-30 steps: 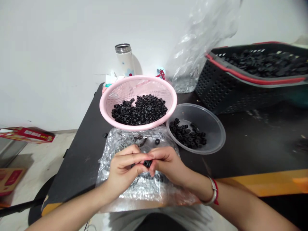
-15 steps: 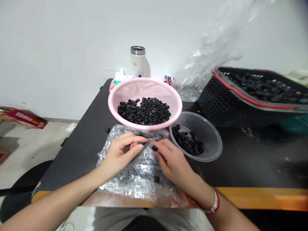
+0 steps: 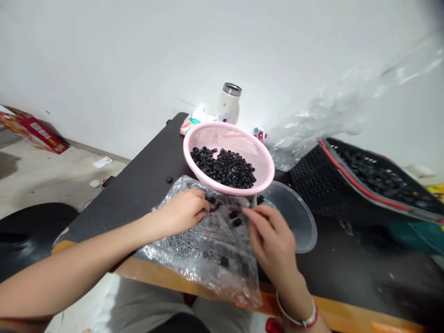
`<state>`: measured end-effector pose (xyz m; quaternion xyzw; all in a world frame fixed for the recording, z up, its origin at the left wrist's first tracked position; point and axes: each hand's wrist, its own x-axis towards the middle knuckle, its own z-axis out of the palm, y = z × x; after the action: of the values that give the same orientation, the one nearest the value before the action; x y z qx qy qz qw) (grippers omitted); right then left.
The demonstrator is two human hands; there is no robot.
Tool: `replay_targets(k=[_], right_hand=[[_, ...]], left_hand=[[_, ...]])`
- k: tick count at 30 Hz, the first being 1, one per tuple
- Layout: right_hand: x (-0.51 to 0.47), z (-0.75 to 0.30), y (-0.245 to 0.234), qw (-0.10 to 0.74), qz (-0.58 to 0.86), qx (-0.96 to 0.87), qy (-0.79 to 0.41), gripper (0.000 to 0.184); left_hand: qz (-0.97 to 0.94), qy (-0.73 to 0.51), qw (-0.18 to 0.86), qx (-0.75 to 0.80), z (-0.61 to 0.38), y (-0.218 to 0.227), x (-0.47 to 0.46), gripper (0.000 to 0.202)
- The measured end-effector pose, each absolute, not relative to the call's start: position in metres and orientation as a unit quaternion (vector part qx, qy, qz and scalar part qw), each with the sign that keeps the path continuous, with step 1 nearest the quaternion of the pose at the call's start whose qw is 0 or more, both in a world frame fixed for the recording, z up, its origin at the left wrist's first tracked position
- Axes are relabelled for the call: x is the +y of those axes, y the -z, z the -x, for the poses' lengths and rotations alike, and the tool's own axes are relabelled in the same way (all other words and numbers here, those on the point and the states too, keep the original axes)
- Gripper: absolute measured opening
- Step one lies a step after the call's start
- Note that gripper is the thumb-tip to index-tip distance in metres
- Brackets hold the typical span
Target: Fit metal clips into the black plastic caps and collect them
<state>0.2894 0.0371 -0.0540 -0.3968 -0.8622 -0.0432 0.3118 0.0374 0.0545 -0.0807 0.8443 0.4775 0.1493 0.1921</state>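
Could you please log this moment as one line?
left hand: over bag | right hand: near bowl | colander: holds black parts

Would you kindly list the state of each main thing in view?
Left hand: fingers curled
Right hand: fingers bent
Plastic bag: spread out, crinkled
Metal pieces: loosely piled
Pink colander: partly filled with black pieces
Clear bowl: contents partly hidden
Black basket: loaded
Bottle: standing, uncapped

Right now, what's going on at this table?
Someone is working over clear plastic. The left hand is by small black parts and a pile of thin metal pieces; the right hand is in front of the clear bowl. I can't tell whether either grips anything. The pink colander and dark basket hold many more black pieces.
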Motion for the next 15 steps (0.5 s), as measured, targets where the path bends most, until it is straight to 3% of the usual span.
replay_targets(k=[3, 10, 15], right_hand=[[0.060, -0.318, 0.045, 0.299, 0.476, -0.824, 0.067, 0.026], [0.097, -0.362, 0.056, 0.026, 0.569, -0.813, -0.123, 0.042], [0.094, -0.356, 0.054, 0.012, 0.552, -0.818, -0.160, 0.038]], left_hand=[[-0.851, -0.152, 0.184, 0.468, -0.039, 0.087, 0.053, 0.017], [-0.860, -0.133, 0.153, 0.469, -0.046, 0.090, 0.052, 0.019], [-0.862, -0.130, 0.145, 0.468, -0.046, 0.088, 0.052, 0.015]])
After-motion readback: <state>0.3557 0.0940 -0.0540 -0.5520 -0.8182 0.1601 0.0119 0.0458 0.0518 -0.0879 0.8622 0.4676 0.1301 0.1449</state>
